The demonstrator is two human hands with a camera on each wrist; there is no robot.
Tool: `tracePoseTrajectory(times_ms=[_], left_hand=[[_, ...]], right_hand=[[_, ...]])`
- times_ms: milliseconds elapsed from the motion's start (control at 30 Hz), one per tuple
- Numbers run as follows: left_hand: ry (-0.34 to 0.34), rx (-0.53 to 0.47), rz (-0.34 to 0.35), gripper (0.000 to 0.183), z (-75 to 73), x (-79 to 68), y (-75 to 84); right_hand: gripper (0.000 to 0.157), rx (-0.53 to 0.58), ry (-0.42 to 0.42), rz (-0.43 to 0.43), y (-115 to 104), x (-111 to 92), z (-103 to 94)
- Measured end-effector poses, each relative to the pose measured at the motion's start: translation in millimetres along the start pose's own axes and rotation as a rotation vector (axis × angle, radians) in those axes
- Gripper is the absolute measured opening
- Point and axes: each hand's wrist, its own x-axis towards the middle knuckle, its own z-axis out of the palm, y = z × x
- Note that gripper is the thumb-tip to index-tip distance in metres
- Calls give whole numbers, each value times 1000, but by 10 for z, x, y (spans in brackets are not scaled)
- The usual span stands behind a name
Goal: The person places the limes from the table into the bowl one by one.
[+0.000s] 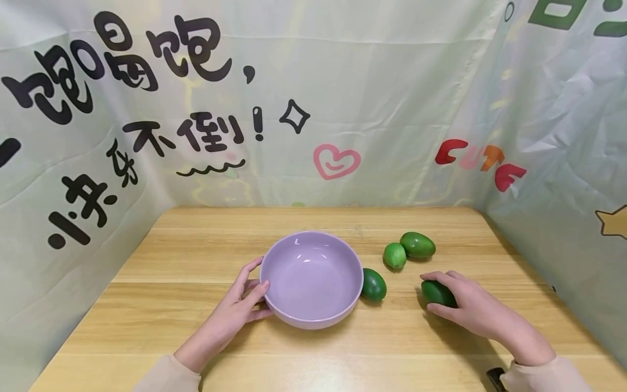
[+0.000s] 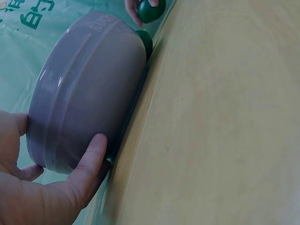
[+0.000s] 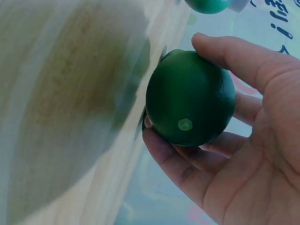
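Observation:
A lilac bowl (image 1: 313,280) stands upright near the middle of the wooden table, its inside bare. My left hand (image 1: 240,302) grips its left side, with the thumb at the rim and other fingers against the outer wall (image 2: 93,89). On the right, my right hand (image 1: 467,305) holds a dark green oval fruit (image 3: 190,101) between thumb and fingers, low over the table. A pale stem mark shows on its skin. Close against the bowl's right side lies another dark green fruit (image 1: 374,285). Whether it touches the bowl, I cannot tell.
Behind the right hand, a small lighter green lime (image 1: 394,256) lies against a larger green oval fruit (image 1: 418,245). Printed cloth (image 1: 392,98) hangs along the back and both sides of the table (image 1: 235,228). Something dark (image 1: 496,378) shows by the right sleeve.

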Motion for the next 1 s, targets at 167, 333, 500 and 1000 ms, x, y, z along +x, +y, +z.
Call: tracePoseTrajectory(times_ms=[167,333,500,1000], left_hand=[[15,0,-4,64,14,1,-2],[13,9,-5,63,15,3,-10],[12,4,-5,63,10,-1,2],[1,5,-13,64,-4,12,2]], right_hand=[[59,1,-5,-4,-41,26,-46],[59,3,29,-31,-101,43,-64],[59,9,38,-45,-143,61,-83],[55,22,50,-101,-275,161,-171]])
